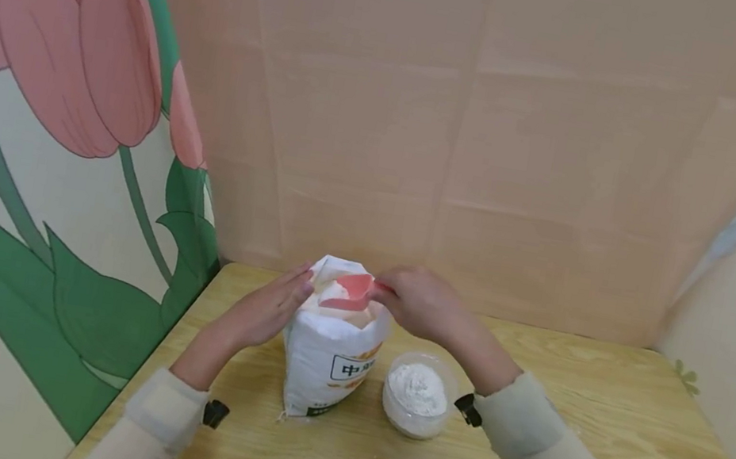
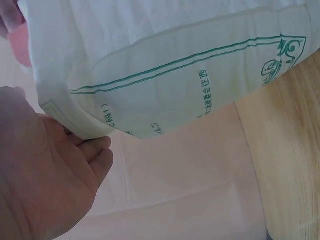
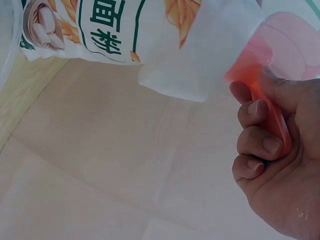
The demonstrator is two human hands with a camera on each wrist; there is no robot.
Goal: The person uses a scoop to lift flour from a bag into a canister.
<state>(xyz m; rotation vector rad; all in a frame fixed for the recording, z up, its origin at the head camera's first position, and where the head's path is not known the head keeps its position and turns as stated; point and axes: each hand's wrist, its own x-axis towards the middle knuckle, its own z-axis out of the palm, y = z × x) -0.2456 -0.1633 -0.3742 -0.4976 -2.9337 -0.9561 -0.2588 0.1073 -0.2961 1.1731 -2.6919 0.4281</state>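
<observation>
Head view: white flour bag [image 1: 325, 363] upright on the tabletop [image 1: 597, 426], left of centre, its base well inside the left edge. Clear bowl [image 1: 410, 428] of white powder [image 1: 418, 390] just beside it on the right. From the bowl outward, a wide stretch of wood grain to the right edge; more wood on the near side of both. Close behind the back edge, a tan sheet [image 1: 530, 167]; along the left edge, a tulip-painted wall [image 1: 75, 71].

Left forearm over the wood between bag and left edge; right forearm slanting up from the lower right, past the bowl's right side. Right hand [image 1: 424, 303] clamped on the handle of the red scoop [image 1: 358, 291], fingers curled round it. Scoop at the bag's upturned mouth, pointing left, white powder in its blade. Left hand [image 1: 264, 313] against the bag's upper left side, fingers extended in the head view; seen from the left wrist, some fingers partly hidden behind the bag's edge, palm apart from it.
</observation>
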